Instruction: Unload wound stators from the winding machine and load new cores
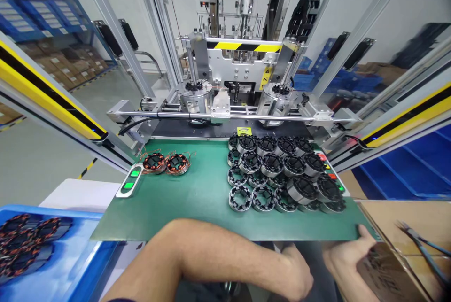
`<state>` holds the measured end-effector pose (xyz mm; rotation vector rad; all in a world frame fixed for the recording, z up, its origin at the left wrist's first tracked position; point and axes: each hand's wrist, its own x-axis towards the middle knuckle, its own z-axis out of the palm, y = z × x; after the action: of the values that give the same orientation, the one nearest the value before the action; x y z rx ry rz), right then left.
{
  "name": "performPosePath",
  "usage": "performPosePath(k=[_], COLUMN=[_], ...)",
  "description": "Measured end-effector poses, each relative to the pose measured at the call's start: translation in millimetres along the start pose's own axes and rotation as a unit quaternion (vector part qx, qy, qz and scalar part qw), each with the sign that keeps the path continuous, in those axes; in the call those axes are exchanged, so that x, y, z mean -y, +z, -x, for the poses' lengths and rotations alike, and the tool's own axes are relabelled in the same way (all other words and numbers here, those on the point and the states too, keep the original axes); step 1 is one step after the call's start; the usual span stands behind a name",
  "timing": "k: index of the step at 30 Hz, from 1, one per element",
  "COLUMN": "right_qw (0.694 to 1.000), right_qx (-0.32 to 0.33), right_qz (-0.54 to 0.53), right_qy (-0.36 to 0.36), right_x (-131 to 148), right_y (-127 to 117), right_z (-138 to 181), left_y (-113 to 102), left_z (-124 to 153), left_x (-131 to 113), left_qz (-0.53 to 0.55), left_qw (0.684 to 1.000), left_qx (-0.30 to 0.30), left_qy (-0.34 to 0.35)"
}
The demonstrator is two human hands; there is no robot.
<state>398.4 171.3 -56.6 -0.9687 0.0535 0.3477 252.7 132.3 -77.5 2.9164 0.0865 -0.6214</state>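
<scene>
My left hand (298,271) hangs below the front edge of the green tabletop (197,222), the forearm crossing in from the left. Its fingers are curled in; whatever they hold is hidden. Further right, my right hand (348,252) is at the tabletop's front right corner, thumb over the edge and fingers hidden beneath. A cardboard box (387,269) is right beside it. On the tabletop's right half, ring-shaped stator cores (271,166) with black insulators stand in rows, some stacked. Two copper-wound stators (177,164) lie at the back left.
Behind the tabletop stands a winding machine (243,62) with two round fixtures and a horizontal rod. Green buttons (132,180) are at left. A blue bin (81,245) holds several wound stators. Pliers (419,241) lie on cardboard at right. Yellow-black posts flank both sides.
</scene>
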Motion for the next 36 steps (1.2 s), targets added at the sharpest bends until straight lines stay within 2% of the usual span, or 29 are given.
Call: performPosePath(k=[5,13,18,25,31,36], right_qw=[1.0,1.0,1.0,1.0,1.0,1.0], right_qx=[0.016,0.004,0.008,-0.003,0.011,0.009], right_qz=[-0.001,0.01,0.009,0.018,0.016,0.02], right_qy=[-0.007,-0.004,-0.005,0.008,0.005,0.001], right_x=[-1,0,1,2,4,5], right_y=[-2,-2,0,-2,3,5], right_z=[-2,0,1,0,3,4], left_y=[2,-6,-4,7,1,-2], left_z=[0,5,2,-5,1,2], left_x=[1,0,0,-2,0,0], left_qz=[0.013,0.008,-0.008,-0.002,-0.008,-0.002], left_qw=[1.0,0.998,1.0,0.999,1.0,1.0], left_qx=[-0.026,-0.054,-0.012,-0.037,0.003,-0.004], left_qy=[-0.011,-0.025,-0.01,-0.019,0.002,-0.01])
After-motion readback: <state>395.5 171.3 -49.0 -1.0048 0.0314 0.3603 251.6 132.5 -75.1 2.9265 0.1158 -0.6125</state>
